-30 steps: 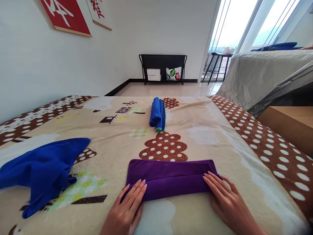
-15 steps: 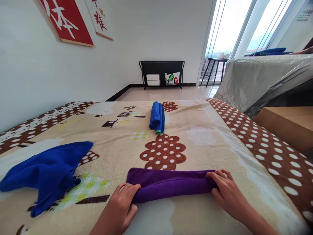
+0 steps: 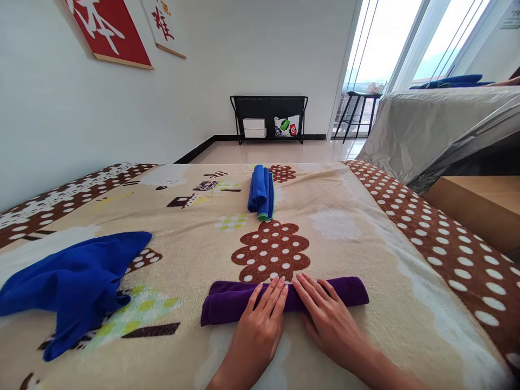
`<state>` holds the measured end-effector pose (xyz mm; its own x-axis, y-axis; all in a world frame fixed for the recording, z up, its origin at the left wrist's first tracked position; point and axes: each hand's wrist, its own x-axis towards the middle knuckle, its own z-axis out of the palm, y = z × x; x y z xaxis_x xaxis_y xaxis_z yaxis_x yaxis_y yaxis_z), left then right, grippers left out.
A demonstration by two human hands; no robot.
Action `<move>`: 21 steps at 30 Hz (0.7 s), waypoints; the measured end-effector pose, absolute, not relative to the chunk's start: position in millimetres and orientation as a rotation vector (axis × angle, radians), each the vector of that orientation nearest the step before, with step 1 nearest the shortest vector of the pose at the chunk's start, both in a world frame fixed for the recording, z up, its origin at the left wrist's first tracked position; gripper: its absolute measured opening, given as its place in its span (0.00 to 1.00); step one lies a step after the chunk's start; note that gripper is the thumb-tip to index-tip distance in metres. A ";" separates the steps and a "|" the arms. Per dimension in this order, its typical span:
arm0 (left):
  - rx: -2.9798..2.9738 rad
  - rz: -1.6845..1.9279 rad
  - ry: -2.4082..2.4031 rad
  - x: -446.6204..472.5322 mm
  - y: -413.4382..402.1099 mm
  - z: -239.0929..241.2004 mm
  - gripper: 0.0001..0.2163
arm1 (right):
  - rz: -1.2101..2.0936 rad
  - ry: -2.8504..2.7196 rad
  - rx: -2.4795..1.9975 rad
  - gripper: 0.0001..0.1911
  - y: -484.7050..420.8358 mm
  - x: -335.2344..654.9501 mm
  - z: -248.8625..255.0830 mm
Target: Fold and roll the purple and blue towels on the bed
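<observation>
A purple towel [image 3: 349, 291], rolled into a long tube, lies crosswise on the patterned blanket [image 3: 390, 336] in front of me. My left hand [image 3: 262, 311] rests on the middle of the roll with its fingers stretched out flat. Close beside it, my right hand [image 3: 325, 311] lies over the roll too, fingers extended and palm down. At its left end the towel shows a loose fold along the top. Farther back sit rolled blue towels [image 3: 260, 192], one with a green edge. A crumpled blue cloth [image 3: 77, 284] is spread at the left.
Beyond the bed a black metal rack [image 3: 268, 111] holds white boxes [image 3: 254, 128]. On the right stand a wooden box-like piece [image 3: 479, 203] and furniture under a plastic cover [image 3: 439, 119]. A black stool [image 3: 359, 114] is by the window.
Both hands have moved from the ends of the purple towel to its middle and flattened out on it. The towel, formerly partly folded, is now a narrower roll.
</observation>
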<state>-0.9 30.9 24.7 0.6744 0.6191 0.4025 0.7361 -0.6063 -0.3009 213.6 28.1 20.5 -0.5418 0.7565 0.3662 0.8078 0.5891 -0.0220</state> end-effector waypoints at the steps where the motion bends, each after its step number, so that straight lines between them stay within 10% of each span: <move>1: -2.434 -0.360 -1.049 2.8 30.7 22.7 0.25 | -0.228 -2.490 -1.246 0.31 29.1 210.1 18.0; 21: -2.445 -0.412 -1.199 -115.4 33.6 13.4 0.25 | -0.290 -2.431 -1.309 0.30 33.6 317.2 -7.1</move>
